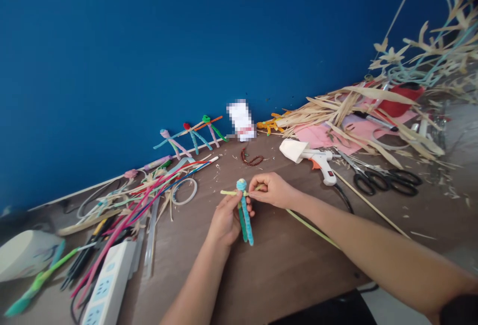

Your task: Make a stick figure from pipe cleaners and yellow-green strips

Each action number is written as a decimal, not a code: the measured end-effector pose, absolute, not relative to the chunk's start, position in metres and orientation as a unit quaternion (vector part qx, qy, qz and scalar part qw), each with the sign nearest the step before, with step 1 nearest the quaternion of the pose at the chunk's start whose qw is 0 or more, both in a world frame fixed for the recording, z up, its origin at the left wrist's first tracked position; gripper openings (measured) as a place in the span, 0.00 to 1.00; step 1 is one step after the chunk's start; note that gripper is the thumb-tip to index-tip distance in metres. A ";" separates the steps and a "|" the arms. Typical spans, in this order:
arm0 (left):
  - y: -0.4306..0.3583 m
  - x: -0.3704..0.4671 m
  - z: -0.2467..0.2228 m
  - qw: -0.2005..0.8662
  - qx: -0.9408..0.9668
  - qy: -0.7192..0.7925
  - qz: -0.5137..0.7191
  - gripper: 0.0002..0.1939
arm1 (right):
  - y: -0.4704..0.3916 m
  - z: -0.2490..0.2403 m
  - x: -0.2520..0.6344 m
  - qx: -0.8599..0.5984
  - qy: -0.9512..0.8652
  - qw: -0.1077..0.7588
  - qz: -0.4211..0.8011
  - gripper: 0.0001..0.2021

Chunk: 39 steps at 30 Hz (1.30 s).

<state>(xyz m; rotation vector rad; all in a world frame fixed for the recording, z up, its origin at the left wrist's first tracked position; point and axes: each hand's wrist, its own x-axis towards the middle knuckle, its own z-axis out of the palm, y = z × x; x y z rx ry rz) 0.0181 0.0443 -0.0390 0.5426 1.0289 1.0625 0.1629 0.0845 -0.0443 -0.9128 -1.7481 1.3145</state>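
A small pipe-cleaner figure (245, 215) with a blue head, one blue leg and one green leg is held upright above the table. My left hand (227, 220) is closed around its body, thumb just under the head. From the figure a pale yellow pipe cleaner (228, 193) sticks out to the left as an arm. On the other side my right hand (274, 190) pinches the yellow-green length of it close to the figure. A long yellow-green strand (311, 228) trails from beneath my right hand toward the lower right.
Finished-looking pipe-cleaner figures (192, 136) lean on the blue wall. A white glue gun (317, 160) and black-handled scissors (373, 180) lie right, before dried husk strips (336, 111). A bead bracelet (251, 160) is behind. Left are a tape roll (185, 191) and power strip (108, 285).
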 end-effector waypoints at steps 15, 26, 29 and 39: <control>0.047 0.017 -0.047 0.673 0.298 0.471 0.486 0.05 | 0.084 -0.047 0.161 -0.354 -0.692 0.363 0.514 0.07; 0.047 0.016 -0.048 0.676 0.328 0.472 0.462 0.08 | 0.092 -0.049 0.168 -0.351 -0.621 0.293 0.637 0.10; 0.047 0.016 -0.048 0.683 0.333 0.465 0.455 0.08 | 0.093 -0.049 0.169 -0.330 -0.605 0.311 0.654 0.09; 0.047 0.016 -0.049 0.677 0.353 0.460 0.453 0.08 | 0.092 -0.046 0.168 -0.378 -0.632 0.288 0.612 0.08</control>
